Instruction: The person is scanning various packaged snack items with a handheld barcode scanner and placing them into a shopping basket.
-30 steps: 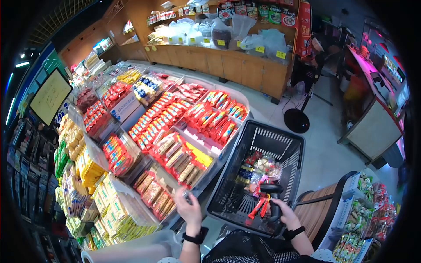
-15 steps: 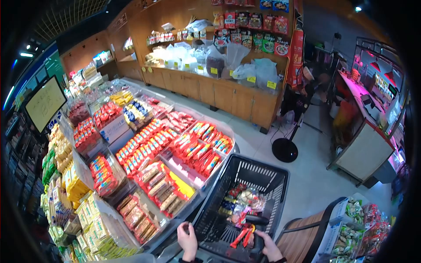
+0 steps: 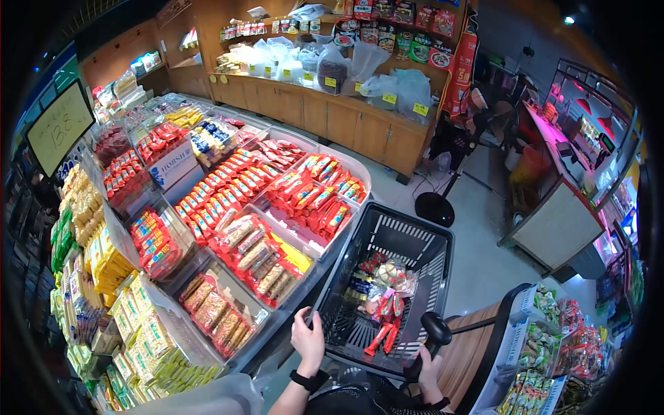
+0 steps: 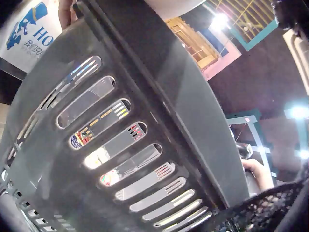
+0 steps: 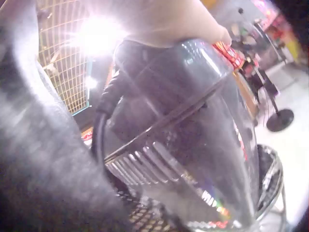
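A black plastic basket (image 3: 387, 228) with slotted walls holds red-wrapped snacks (image 3: 382, 336) and several small clear packs. Its black handle (image 3: 436, 328) leans over the right near corner, and my right hand (image 3: 430, 373) grips it low down. At the basket's left near side is my left hand (image 3: 308, 339), palm turned inward and fingers loosely bent, holding nothing visible. The left wrist view shows the basket's slotted wall (image 4: 48, 145) up close, with part of a hand (image 4: 259, 173) at the right. Dark basket plastic (image 5: 193, 121) fills much of the right wrist view.
A display stand on the left carries trays of wrapped snacks (image 3: 259, 252) and a handwritten sign (image 3: 61, 128). A wooden counter (image 3: 311, 114) stands behind, a black round-based stand (image 3: 434, 209) beyond the basket, and a snack rack (image 3: 546, 353) at lower right.
The handle and my right hand have moved from over the snacks to the basket's right near corner. My left hand has gone from the snack trays to the basket's left side.
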`<move>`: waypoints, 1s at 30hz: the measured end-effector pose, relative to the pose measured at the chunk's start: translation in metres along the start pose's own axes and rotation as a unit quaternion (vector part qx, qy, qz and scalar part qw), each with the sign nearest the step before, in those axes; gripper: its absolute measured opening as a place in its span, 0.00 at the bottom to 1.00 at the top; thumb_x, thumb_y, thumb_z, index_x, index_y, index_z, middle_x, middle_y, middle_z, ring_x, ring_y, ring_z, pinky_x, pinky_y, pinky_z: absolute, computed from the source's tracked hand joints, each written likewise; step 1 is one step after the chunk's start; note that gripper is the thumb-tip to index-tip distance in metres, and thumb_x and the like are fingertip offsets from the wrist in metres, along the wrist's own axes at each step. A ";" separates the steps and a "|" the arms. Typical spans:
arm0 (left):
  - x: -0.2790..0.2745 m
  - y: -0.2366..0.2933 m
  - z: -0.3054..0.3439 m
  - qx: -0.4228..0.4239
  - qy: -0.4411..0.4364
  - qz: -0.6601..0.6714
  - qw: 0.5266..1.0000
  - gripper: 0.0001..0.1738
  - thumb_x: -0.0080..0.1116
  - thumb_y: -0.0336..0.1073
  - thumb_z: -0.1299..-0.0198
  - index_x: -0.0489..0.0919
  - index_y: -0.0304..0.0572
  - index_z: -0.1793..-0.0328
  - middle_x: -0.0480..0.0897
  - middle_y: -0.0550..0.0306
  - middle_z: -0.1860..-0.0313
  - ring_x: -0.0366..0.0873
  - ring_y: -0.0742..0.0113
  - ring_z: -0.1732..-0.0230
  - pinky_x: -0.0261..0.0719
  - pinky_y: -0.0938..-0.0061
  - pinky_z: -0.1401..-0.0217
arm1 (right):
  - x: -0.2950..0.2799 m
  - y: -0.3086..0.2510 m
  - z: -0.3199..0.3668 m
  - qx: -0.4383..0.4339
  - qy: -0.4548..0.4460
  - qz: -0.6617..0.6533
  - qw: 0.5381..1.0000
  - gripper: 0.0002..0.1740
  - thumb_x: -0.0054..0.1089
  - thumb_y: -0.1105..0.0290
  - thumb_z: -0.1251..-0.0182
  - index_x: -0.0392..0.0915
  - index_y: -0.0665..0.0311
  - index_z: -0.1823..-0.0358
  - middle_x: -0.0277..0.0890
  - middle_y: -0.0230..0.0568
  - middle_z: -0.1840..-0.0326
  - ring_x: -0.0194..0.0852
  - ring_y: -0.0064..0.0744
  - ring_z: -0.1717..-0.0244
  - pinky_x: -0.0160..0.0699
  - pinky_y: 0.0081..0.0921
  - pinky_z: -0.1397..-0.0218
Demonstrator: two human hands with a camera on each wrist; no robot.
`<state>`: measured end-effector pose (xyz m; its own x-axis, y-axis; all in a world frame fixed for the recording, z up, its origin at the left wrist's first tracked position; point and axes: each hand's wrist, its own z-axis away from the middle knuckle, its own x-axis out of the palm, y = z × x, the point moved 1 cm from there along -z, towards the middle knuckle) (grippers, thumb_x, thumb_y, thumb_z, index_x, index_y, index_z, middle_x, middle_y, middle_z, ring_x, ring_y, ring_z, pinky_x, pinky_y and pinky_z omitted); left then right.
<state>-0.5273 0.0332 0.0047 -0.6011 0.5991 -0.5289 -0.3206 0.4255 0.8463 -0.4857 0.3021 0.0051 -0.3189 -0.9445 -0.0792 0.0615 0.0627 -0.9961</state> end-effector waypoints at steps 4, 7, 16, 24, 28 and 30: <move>-0.001 0.007 0.003 0.009 -0.006 -0.024 1.000 0.15 0.55 0.41 0.45 0.74 0.44 0.53 0.79 0.53 0.60 0.76 0.56 0.57 0.73 0.64 0.55 | -0.002 -0.001 -0.006 0.096 0.028 -0.008 0.995 0.12 0.52 0.64 0.38 0.72 0.67 0.65 0.70 0.32 0.80 0.68 0.21 0.75 0.65 0.18 0.69; 0.004 0.012 -0.004 0.023 0.009 0.004 1.000 0.15 0.55 0.39 0.45 0.74 0.43 0.53 0.79 0.54 0.59 0.76 0.56 0.57 0.73 0.65 0.54 | 0.000 0.006 -0.010 0.078 0.030 -0.003 0.997 0.12 0.51 0.67 0.38 0.74 0.71 0.65 0.73 0.34 0.76 0.70 0.22 0.73 0.67 0.20 0.68; 0.089 0.044 -0.048 0.108 -0.017 -0.041 0.993 0.20 0.59 0.41 0.50 0.72 0.43 0.51 0.78 0.52 0.58 0.75 0.54 0.55 0.73 0.62 0.55 | -0.003 0.003 -0.115 0.035 0.040 0.008 0.999 0.14 0.53 0.62 0.40 0.75 0.68 0.71 0.74 0.35 0.78 0.70 0.22 0.73 0.63 0.20 0.66; 0.209 0.103 -0.058 0.160 -0.049 -0.075 0.983 0.34 0.58 0.37 0.54 0.63 0.41 0.38 0.70 0.48 0.44 0.67 0.50 0.44 0.70 0.59 0.47 | -0.039 -0.018 -0.301 0.024 -0.067 0.029 0.997 0.17 0.54 0.59 0.41 0.77 0.68 0.74 0.76 0.34 0.76 0.71 0.21 0.70 0.66 0.19 0.63; 0.272 0.149 -0.045 0.164 -0.057 -0.084 0.981 0.27 0.58 0.38 0.55 0.69 0.45 0.45 0.65 0.43 0.39 0.65 0.44 0.42 0.70 0.58 0.46 | -0.073 -0.008 -0.419 0.020 -0.119 0.074 0.990 0.13 0.55 0.62 0.41 0.77 0.67 0.70 0.76 0.35 0.75 0.72 0.22 0.74 0.71 0.21 0.70; 0.297 0.165 -0.043 0.164 -0.036 -0.088 0.982 0.23 0.58 0.38 0.56 0.72 0.45 0.50 0.64 0.41 0.39 0.65 0.42 0.43 0.71 0.57 0.49 | -0.079 -0.013 -0.452 0.048 -0.160 0.019 0.986 0.12 0.55 0.63 0.41 0.77 0.66 0.72 0.77 0.35 0.75 0.74 0.23 0.72 0.72 0.21 0.67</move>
<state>-0.7901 0.2514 -0.0101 -0.5007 0.5374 -0.6786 -0.1557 0.7152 0.6813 -0.8890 0.5222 0.0068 -0.0011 -0.9964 -0.0849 0.1613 0.0836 -0.9834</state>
